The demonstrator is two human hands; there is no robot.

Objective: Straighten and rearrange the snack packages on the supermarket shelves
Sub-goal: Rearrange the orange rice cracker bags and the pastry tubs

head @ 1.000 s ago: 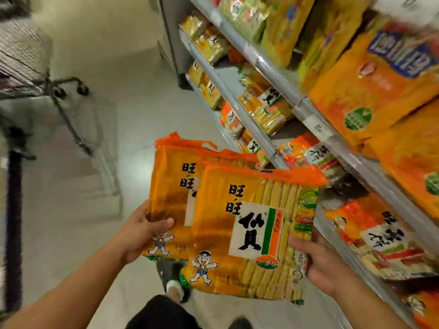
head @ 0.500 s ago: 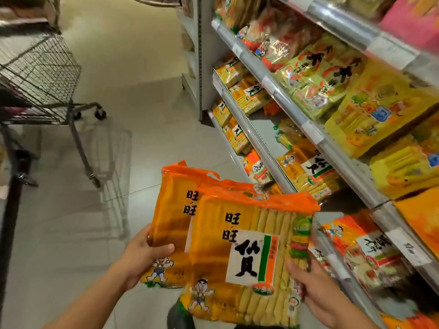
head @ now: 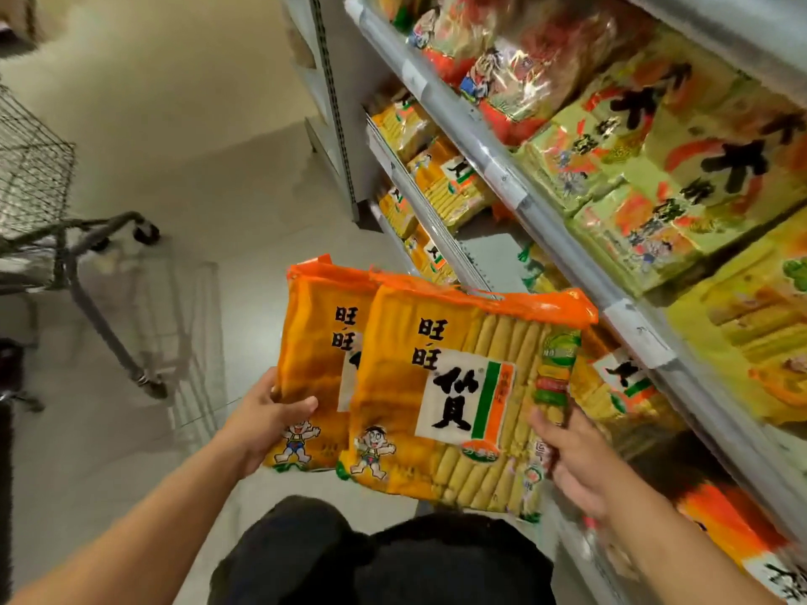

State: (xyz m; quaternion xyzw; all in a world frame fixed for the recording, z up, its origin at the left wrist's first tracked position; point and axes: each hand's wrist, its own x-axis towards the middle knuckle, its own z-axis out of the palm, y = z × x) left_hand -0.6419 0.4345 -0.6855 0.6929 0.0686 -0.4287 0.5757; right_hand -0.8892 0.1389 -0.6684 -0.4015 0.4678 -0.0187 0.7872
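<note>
Two orange rice-cracker packages overlap in front of me, off the shelf. The front package (head: 463, 395) carries a white label with black characters, and my right hand (head: 567, 460) grips its lower right edge. Behind it and to the left sits the rear package (head: 310, 342), held at its lower left corner by my left hand (head: 266, 425), thumb on the front. More of the same packages lie on the middle shelf (head: 454, 185) and just right of my hands (head: 620, 386).
Grey shelf rails (head: 502, 168) with price tags run diagonally on the right. Green and red snack bags (head: 633, 159) fill the upper shelf. A wire shopping cart (head: 39, 203) stands on the floor at left. My dark-clothed knees (head: 375, 556) are at the bottom.
The view has tilted up along the shelves, bringing upper rows into sight. Both hands keep the same grip on the two packages, which stay overlapped.
</note>
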